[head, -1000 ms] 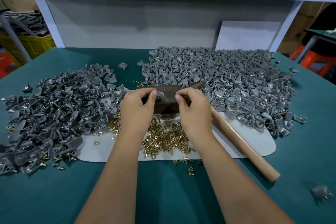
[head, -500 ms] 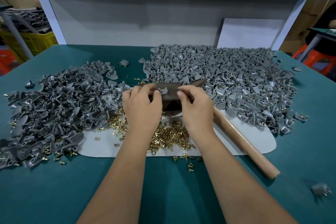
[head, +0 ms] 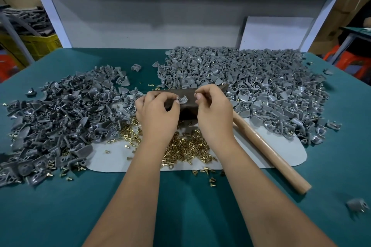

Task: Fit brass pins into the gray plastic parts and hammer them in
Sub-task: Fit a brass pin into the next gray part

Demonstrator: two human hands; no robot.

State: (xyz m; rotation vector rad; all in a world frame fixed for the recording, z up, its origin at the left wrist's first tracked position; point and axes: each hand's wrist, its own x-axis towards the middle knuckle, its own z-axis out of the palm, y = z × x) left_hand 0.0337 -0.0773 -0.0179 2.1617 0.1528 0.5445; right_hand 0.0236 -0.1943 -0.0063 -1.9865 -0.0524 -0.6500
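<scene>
Two bare hands meet over a dark brown block in the middle of the green worktop. Left hand has its fingers curled, and its fingertips pinch a small gray plastic part that sits on top of the block. Right hand is just beside it, with its thumb and first finger pressed together above the part. They may hold a pin, but it is too small to see.

Lots of brass pins lie in a heap near the wrists, on a white mat that is spread on the worktop. Some pins have spilled off the mat onto the green.

One big pile of gray parts is on the left. A bigger pile is on the right and goes back toward the white wall board. A few brass bits show in both piles. One lone gray part sits far off by the right edge, near the camera.

The wooden hammer handle lies on the mat to the right of the right arm. It slants toward the near right corner. Its head is hidden behind the right hand. No hand touches the handle.
</scene>
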